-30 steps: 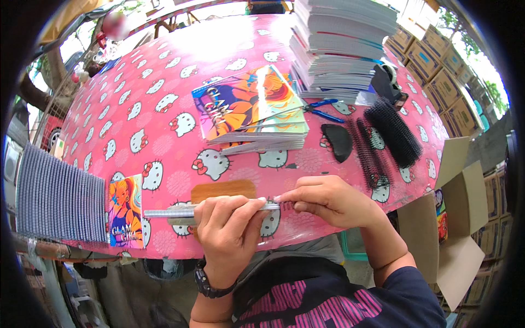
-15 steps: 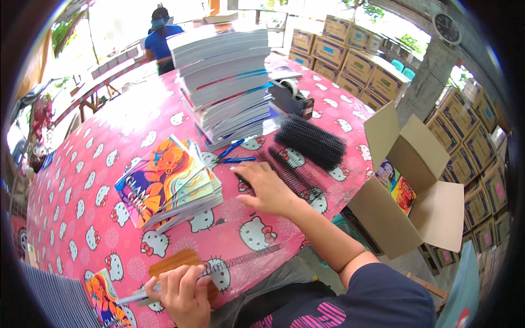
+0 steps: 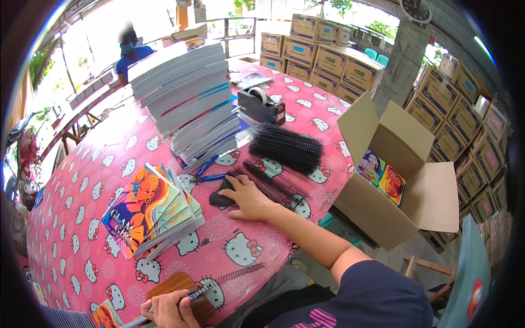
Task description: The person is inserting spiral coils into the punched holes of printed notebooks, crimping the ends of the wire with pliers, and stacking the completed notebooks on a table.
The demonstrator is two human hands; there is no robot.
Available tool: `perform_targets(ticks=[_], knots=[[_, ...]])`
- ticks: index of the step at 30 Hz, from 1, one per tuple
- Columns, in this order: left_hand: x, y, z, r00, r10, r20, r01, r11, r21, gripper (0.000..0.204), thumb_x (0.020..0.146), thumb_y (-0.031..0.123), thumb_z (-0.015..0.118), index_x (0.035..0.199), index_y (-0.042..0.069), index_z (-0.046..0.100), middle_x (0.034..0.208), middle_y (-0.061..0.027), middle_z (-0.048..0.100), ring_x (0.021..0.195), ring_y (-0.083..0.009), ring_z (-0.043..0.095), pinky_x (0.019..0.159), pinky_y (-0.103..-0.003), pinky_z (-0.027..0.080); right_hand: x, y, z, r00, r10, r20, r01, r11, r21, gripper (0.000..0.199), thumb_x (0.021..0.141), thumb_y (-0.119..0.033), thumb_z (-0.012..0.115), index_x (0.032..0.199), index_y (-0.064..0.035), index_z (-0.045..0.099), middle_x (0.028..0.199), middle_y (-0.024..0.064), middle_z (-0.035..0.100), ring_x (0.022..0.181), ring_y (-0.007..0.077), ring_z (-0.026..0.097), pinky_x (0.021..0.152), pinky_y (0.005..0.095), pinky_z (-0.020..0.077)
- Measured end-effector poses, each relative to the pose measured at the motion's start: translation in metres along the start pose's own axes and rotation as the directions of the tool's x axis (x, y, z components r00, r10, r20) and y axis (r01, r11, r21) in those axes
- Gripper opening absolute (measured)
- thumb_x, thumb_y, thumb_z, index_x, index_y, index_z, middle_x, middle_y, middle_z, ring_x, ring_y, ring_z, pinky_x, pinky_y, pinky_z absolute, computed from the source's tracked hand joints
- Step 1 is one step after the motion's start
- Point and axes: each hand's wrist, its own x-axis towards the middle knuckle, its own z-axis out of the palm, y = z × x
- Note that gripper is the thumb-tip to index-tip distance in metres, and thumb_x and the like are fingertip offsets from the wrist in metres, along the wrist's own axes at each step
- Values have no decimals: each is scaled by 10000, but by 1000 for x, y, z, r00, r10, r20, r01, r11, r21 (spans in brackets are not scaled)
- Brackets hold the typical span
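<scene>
My left hand [image 3: 170,310] is closed around a thin book seen edge-on, near the table's front edge. A dark spiral coil [image 3: 239,273] sticks out to the right from the book's edge. Beneath it lies a small wooden board [image 3: 170,285]. My right hand [image 3: 247,198] rests with fingers spread over a rounded black object [image 3: 221,194], whose kind I cannot make out. Just beyond the fingertips are blue-handled pliers [image 3: 212,177]. Loose black spiral coils [image 3: 278,185] lie right of this hand, with a thick bundle of coils [image 3: 286,147] behind them.
Illustrated books [image 3: 147,210] lie piled at centre-left; a tall book stack [image 3: 183,104] rises behind. A tape dispenser [image 3: 262,106] stands beyond the coils. An open carton [image 3: 377,213] holding books is at right. Closed cartons [image 3: 333,60] fill the back. Another person [image 3: 134,57] is at far left.
The head view has shifted, so the table things appear further left. My right hand now covers the black object more plainly in view. My left hand keeps its grip on the book.
</scene>
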Motion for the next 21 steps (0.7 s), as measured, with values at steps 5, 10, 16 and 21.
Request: perform_targets(ticks=[5,10,16,21], knots=[[-3,-4,-5,995,-40,95,44,998,-42,213,862,250,598,885,48,658,864,-106,662,813,-296,610,802,-417,420,6,6,16,993,-30,-115,27,999,-30,584,674,-374,716,1194,-179,535,1419,217,316,1242,452,310,1006,546,316],[9,9,-1,993,-23,-115,18,999,-47,202,897,223,550,845,59,656,833,-108,652,783,-297,609,802,-422,424,13,11,23,996,-16,-93,16,1000,-1,465,681,-386,704,1077,-159,611,1291,156,466,1160,426,384,975,491,357],[-1,-10,-2,997,-62,39,65,994,-86,163,842,211,630,895,63,673,884,-109,668,850,-298,605,817,-422,425,-21,-44,8,987,-153,41,146,980,137,423,660,-370,735,997,-127,654,1158,128,546,1051,383,458,932,463,397],[-5,-12,-4,996,-57,62,56,998,9,133,884,181,587,902,53,620,865,-47,620,861,-206,563,936,-397,329,-23,-48,12,977,-210,-28,211,956,203,452,713,-388,726,1051,-101,643,1198,149,554,1131,391,472,969,472,384]])
